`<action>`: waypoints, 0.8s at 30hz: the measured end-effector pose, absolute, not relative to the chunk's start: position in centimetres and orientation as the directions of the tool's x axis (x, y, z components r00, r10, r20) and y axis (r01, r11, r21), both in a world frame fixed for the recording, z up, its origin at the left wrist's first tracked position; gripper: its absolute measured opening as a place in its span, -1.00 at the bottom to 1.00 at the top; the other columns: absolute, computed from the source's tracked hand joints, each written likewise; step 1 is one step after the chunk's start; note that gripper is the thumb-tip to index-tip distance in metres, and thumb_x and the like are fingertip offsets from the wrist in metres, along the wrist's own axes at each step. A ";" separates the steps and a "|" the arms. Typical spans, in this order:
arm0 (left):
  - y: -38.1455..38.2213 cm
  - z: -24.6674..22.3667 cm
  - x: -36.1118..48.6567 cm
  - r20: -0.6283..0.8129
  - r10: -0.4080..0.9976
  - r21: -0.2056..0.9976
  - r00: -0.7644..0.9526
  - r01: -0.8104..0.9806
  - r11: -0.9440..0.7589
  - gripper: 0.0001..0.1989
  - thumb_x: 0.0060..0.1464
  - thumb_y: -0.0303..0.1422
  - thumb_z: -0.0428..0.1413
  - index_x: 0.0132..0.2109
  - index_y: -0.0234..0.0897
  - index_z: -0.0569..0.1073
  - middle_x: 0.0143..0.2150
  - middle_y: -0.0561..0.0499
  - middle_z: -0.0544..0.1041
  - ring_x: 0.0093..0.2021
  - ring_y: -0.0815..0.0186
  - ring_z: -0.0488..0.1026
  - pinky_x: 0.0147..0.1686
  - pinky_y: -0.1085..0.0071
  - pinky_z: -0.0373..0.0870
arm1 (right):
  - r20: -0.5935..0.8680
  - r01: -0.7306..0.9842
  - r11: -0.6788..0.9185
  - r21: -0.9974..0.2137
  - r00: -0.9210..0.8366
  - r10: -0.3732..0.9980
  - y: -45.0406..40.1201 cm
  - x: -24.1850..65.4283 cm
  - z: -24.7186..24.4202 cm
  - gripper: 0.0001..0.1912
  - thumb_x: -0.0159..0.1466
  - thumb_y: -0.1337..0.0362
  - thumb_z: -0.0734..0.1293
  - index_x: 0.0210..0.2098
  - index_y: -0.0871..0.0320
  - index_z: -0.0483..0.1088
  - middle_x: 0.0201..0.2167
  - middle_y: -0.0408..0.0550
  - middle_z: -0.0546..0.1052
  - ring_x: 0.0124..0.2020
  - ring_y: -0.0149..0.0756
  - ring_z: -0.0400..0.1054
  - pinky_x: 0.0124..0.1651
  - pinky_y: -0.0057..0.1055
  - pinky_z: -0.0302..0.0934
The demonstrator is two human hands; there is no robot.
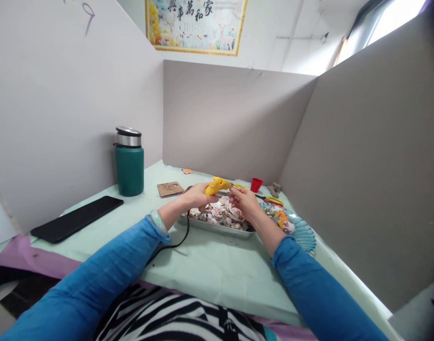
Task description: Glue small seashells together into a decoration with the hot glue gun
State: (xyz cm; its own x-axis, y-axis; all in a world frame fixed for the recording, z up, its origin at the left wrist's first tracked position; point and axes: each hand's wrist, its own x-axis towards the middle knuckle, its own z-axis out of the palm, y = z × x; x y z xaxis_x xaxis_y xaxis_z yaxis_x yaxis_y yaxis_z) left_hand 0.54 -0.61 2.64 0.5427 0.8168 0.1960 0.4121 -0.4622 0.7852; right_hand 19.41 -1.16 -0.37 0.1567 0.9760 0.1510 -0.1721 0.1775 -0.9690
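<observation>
My left hand (199,196) is wrapped round a yellow glue gun (217,185), whose nozzle points right. A black cord hangs from it down to the table. Close to the nozzle, my right hand (244,201) has its fingers pinched together; what they hold, if anything, is too small to make out. Both hands are above a metal tray (224,230) filled with shells (222,213). Right of the tray lies a blue shell-shaped piece (304,233) with orange and white decorations (282,220) on it, partly behind my right forearm.
A green bottle (129,166) and a black phone-like slab (78,218) are on the left. Behind the tray are a brown square board (170,189), a red cup (256,184) and pliers with yellow-red handles (273,200). Grey partitions (231,113) enclose the table.
</observation>
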 end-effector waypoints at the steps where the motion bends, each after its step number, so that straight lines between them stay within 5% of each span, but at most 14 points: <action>1: -0.6 2.6 0.5 0.195 0.817 0.789 0.543 0.408 -0.460 -0.85 -0.08 -0.33 0.09 -0.35 -0.32 0.32 -0.65 0.15 0.27 -0.70 0.47 0.24 -0.66 0.53 0.21 | 0.152 -0.168 0.177 -0.970 0.156 0.976 -1.2 19.4 -0.4 -0.93 0.18 0.37 0.31 -0.41 0.24 0.31 -0.56 -0.15 0.43 -0.66 -0.54 0.27 -0.70 -0.63 0.16; 24: -0.1 2.1 0.7 0.218 0.805 0.776 0.552 0.402 -0.485 -0.83 -0.10 -0.32 0.10 -0.33 -0.31 0.33 -0.58 0.11 0.32 -0.69 0.48 0.26 -0.67 0.55 0.21 | 0.154 -0.168 0.182 -0.969 0.168 0.974 -0.9 19.5 -0.6 -0.92 0.15 0.35 0.32 -0.41 0.22 0.31 -0.57 -0.17 0.42 -0.67 -0.53 0.27 -0.70 -0.62 0.16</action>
